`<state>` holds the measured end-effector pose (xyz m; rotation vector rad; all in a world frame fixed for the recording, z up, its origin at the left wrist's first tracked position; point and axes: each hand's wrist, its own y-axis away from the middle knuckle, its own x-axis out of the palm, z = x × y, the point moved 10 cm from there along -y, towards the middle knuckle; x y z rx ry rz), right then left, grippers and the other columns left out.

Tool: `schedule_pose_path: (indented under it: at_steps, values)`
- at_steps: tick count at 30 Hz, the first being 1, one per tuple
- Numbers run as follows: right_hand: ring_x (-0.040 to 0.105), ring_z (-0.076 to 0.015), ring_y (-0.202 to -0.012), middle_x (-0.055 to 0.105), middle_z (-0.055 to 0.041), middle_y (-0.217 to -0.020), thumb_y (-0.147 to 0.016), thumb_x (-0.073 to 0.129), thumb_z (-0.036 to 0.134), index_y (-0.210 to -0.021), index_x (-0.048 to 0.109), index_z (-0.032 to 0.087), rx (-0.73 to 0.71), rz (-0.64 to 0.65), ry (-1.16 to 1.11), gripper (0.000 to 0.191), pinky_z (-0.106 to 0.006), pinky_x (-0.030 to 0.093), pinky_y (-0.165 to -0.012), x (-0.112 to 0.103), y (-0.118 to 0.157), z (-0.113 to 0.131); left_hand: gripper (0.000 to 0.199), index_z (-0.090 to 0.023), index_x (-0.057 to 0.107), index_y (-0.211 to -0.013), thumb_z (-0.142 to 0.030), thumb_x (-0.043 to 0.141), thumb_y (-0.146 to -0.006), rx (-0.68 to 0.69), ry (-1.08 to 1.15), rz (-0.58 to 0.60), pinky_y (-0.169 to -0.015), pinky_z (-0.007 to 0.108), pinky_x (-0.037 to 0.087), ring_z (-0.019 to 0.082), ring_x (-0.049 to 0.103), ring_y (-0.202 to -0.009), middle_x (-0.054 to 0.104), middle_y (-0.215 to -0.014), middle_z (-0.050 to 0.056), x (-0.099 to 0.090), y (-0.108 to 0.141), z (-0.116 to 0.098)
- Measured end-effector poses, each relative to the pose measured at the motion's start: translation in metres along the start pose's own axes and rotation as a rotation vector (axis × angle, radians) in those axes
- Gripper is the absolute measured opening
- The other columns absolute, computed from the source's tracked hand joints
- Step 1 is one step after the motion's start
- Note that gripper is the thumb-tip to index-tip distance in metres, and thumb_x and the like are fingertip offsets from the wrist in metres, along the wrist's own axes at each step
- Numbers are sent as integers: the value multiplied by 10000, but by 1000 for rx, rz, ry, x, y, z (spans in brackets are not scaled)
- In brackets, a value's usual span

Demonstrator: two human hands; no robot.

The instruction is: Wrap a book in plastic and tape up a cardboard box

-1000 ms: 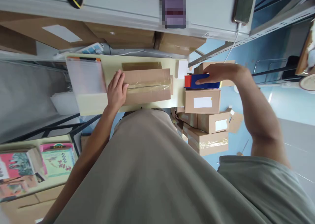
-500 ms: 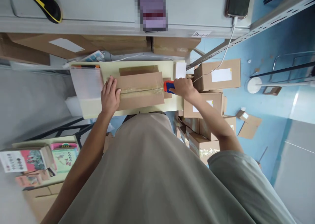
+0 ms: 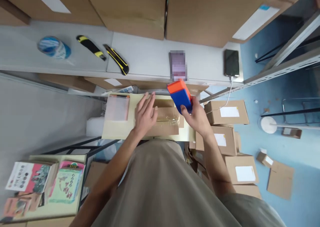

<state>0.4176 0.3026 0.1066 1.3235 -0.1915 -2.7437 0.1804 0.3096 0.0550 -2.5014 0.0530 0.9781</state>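
Pressing a Taped Box, Dispenser Lifted

Left hand (image 3: 145, 115) lies flat, fingers spread, on the cardboard box (image 3: 165, 125) at the frame centre, on the pale yellow bench (image 3: 117, 131). Right hand (image 3: 197, 117) grips the blue-and-orange tape dispenser (image 3: 180, 94), raised just above the box's right end.

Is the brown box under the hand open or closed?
Closed: the box has flat flaps with clear tape along the seam. The left hand rests on it.
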Motion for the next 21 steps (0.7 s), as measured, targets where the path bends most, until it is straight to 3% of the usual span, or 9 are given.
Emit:
schedule_pose_path:
  at_steps: [2, 4, 8, 14, 18, 21]
  values:
    - [726, -386, -1029, 745, -212, -1205, -1068, 447, 549, -1424, 467, 192, -138, -46, 37, 504, -467, 577, -846, -1, -24, 54, 594, -293, 531, -1651, -469, 540, -1084, 37, 50, -92, -1377, 582, 294, 351, 428, -1628, 578, -1659, 106, -19, -27, -28]
    - [710, -403, -1120, 717, -238, -1267, -1092, 419, 490, -1476, 440, 158, -242, -89, 101, 508, -502, 571, -938, 6, -55, 101, 556, -290, 575, -1611, -472, 545, -1087, 47, 85, -165, -1367, 583, 312, 358, 437, -1619, 563, -1667, 117, -35, -52, -40]
    - [684, -421, -1245, 702, -247, -1288, -1138, 327, 430, -1529, 418, 104, -360, -182, 184, 517, -576, 529, -1088, 26, -115, 159, 599, -259, 488, -1662, -406, 552, -1085, 50, 120, -262, -1391, 529, 276, 333, 386, -1648, 444, -1745, 137, -55, -88, -27]
    - [627, -408, -1397, 687, -241, -1345, -1160, 263, 364, -1470, 520, 60, -464, -272, 239, 505, -635, 425, -1230, 62, -167, 174, 674, -223, 400, -1702, -334, 567, -1058, 35, 173, -176, -1407, 439, 256, 286, 350, -1669, 394, -1782, 121, -54, -97, 11]
    - [590, -397, -1445, 681, -270, -1367, -1117, 328, 221, -1454, 578, 3, -427, -237, 338, 472, -641, 347, -1292, 84, -199, 167, 622, -191, 430, -1682, -290, 500, -1072, 29, 165, -106, -1381, 457, 323, 278, 417, -1636, 449, -1750, 141, -43, -81, 9]
    - [522, -394, -1508, 640, -281, -1455, -1119, 330, 230, -1561, 506, -12, -409, -230, 366, 534, -659, 299, -1316, 84, -212, 165, 605, -184, 441, -1672, -315, 495, -1084, -17, 157, -82, -1354, 470, 370, 282, 471, -1602, 497, -1716, 154, -32, -59, 15]
